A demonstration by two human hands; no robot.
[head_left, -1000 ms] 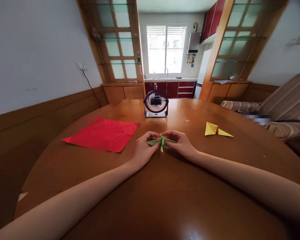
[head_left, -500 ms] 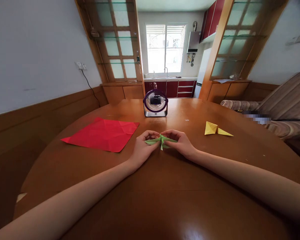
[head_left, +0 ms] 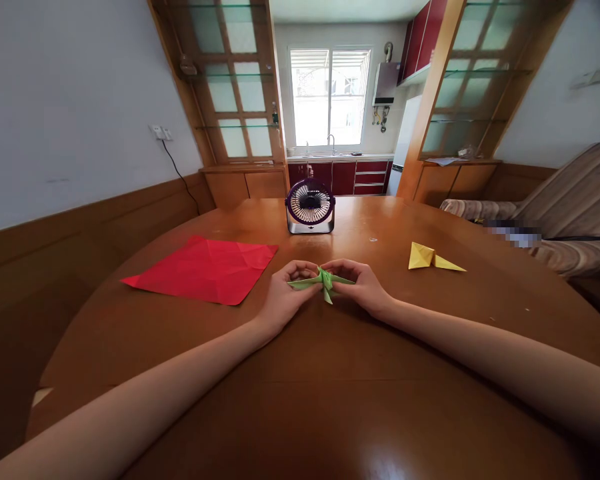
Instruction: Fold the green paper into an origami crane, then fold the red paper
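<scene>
A green folded-paper origami piece (head_left: 326, 283) is held between both my hands over the middle of the table. Its two narrow points stretch sideways, and one tip hangs downward at the centre. My left hand (head_left: 291, 291) is closed on its left side, thumb in front and fingers behind. On the right side my right hand (head_left: 362, 285) pinches it the same way. The fingers hide parts of the folds. To the left lies a creased red paper sheet (head_left: 210, 270), and to the right a yellow folded-paper piece (head_left: 422, 257).
Beyond my hands a small dark purple fan (head_left: 310, 203) stands on the brown wooden table (head_left: 300, 413). A striped sofa (head_left: 570, 200) is at the right, and a wall with a socket (head_left: 160, 133) at the left. Kitchen cabinets (head_left: 343, 177) stand behind.
The green origami has turned slightly between my fingers, its lower tip now swung a little to the right. Both hands stay in nearly the same place.
</scene>
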